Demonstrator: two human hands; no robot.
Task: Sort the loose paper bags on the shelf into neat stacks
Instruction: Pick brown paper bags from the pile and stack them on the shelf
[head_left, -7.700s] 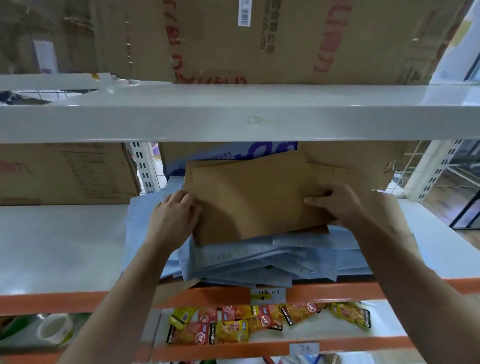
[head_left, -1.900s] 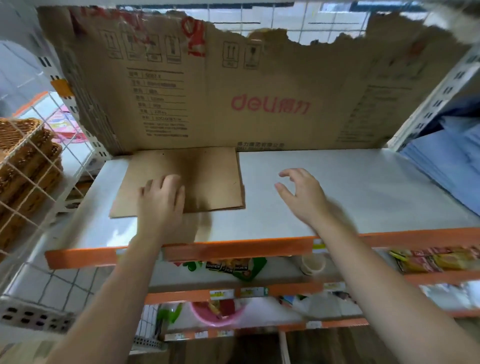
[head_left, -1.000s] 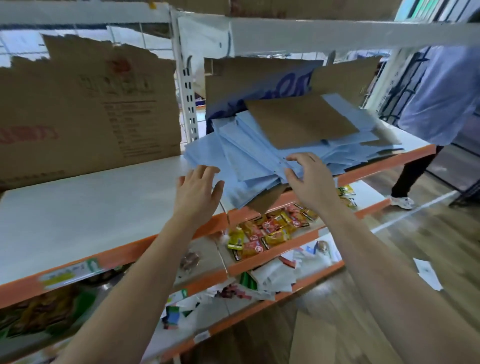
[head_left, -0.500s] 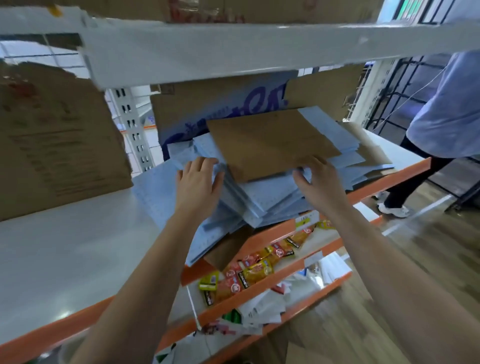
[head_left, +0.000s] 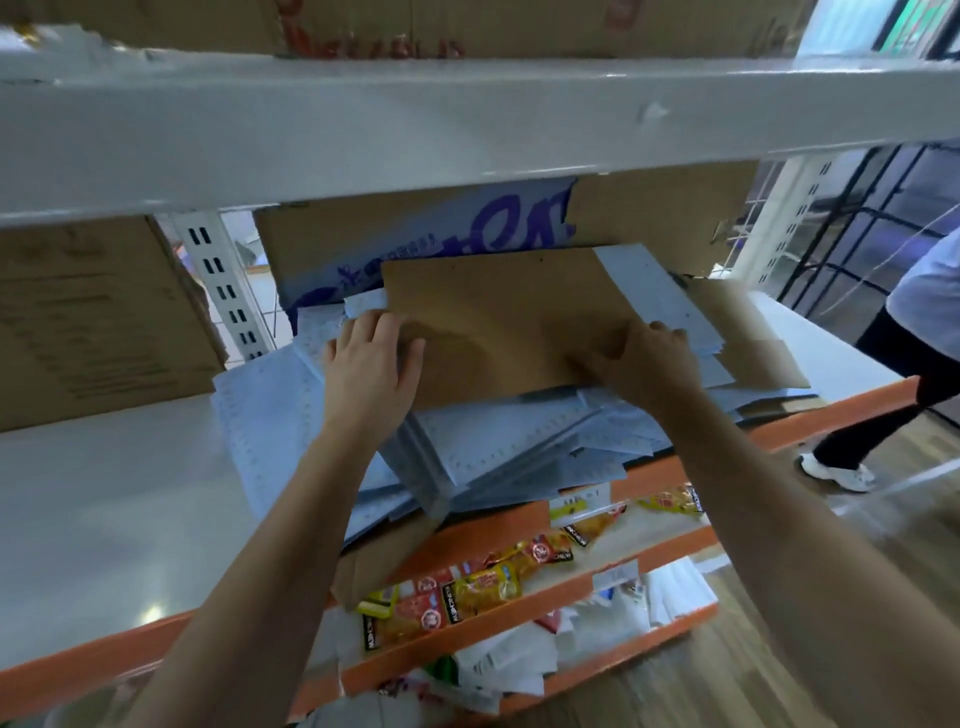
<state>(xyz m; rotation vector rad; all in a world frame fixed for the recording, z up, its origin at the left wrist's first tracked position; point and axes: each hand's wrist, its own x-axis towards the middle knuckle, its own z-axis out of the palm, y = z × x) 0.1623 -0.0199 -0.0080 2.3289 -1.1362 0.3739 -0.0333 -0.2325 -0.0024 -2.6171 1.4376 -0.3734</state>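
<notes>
On the white shelf (head_left: 104, 493), atop the sprawled blue bags (head_left: 498, 441), the brown paper bag (head_left: 498, 317), pressed by the flat left hand (head_left: 371, 358) and pinched at its right corner by the right hand (head_left: 647, 364), should be lifted level, nothing beneath being dragged.

Your flat brown paper bag (head_left: 498, 322) lies atop a messy heap of blue bags (head_left: 493, 452) — these overhang the shelf (head_left: 104, 493).
</notes>
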